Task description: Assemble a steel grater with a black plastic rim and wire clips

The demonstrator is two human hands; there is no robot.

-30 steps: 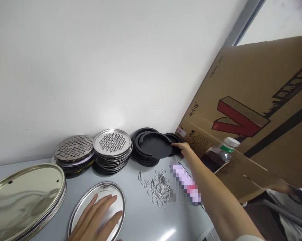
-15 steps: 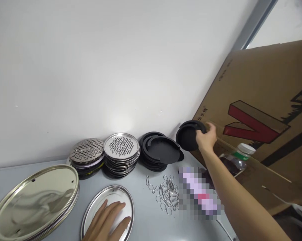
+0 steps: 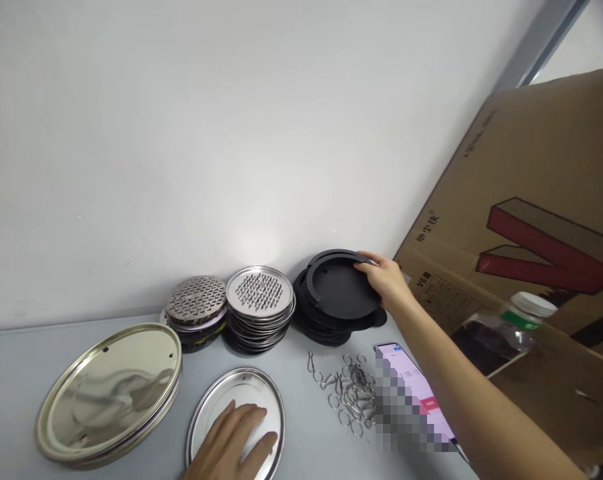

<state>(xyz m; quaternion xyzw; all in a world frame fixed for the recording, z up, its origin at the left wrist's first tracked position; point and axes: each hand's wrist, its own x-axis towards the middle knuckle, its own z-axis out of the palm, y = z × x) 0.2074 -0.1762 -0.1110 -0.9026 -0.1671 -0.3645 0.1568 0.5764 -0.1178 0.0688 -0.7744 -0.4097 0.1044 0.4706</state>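
Note:
My right hand (image 3: 387, 281) grips the right rim of a round black plastic dish (image 3: 344, 290) with a raised partial rim, thumb inside, fingers behind. That dish is over a stack of similar black dishes (image 3: 326, 337); whether it rests on them I cannot tell. At the lower middle, my left hand (image 3: 234, 443) lies with fingers spread on a round silver metal lid (image 3: 216, 395) on the table. Left of the black stack stands a pile of round metal grater discs (image 3: 261, 293). A heap of metal rings and clips (image 3: 354, 393) lies between the hands.
Perforated grey discs (image 3: 196, 300) are piled by the wall. Large oval-looking shiny metal plates (image 3: 116, 393) are stacked at left. A phone (image 3: 411, 380) lies beneath my right forearm. At right are a cardboard box (image 3: 541, 167) and a white-capped bottle (image 3: 516, 327).
My right hand has brought the black dish left from beside the cardboard box to over the black stack. My left hand stays on the lid. The view has shifted slightly.

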